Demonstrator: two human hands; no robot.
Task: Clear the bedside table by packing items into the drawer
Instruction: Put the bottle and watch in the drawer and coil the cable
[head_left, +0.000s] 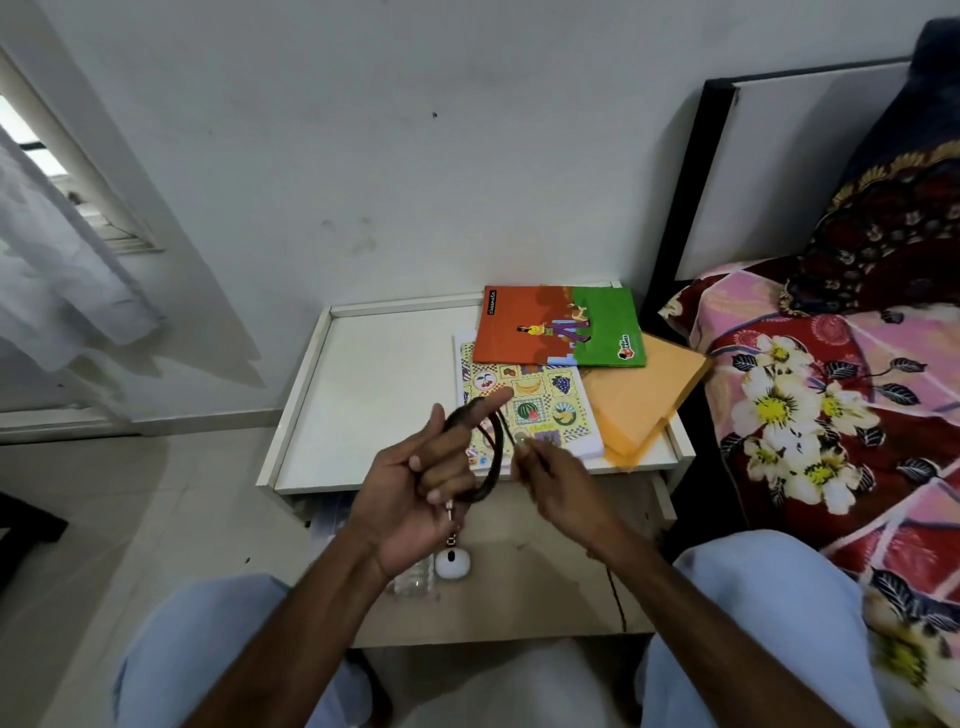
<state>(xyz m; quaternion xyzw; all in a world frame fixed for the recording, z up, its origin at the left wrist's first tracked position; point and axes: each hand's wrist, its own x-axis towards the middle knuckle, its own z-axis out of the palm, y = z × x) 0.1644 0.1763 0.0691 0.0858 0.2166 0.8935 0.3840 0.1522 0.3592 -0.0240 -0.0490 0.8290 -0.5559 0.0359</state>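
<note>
The person is coiling a dark cord (491, 457) over the open drawer (545, 587); the left hand (421, 486) serves as the spool, its fingers half curled with loops of cord wound round them and the forefinger stretched up and away toward the table (363, 374); the right hand (558, 480) sits just beside it on the right, pinching the loose run of cord between thumb and fingertips, though blur hides the exact pinch; the free tail seems to trail down past the right wrist along the drawer's right side. The coil's long axis runs roughly up and down across the left palm, so each further wrap probably has to come from the right hand; the drawer lies directly beneath both hands, so the finished coil likely needs only lowering; a white case (453, 563) already lies inside it; notebooks (558, 327) and an orange folder (639, 410) remain on the table beyond.
</note>
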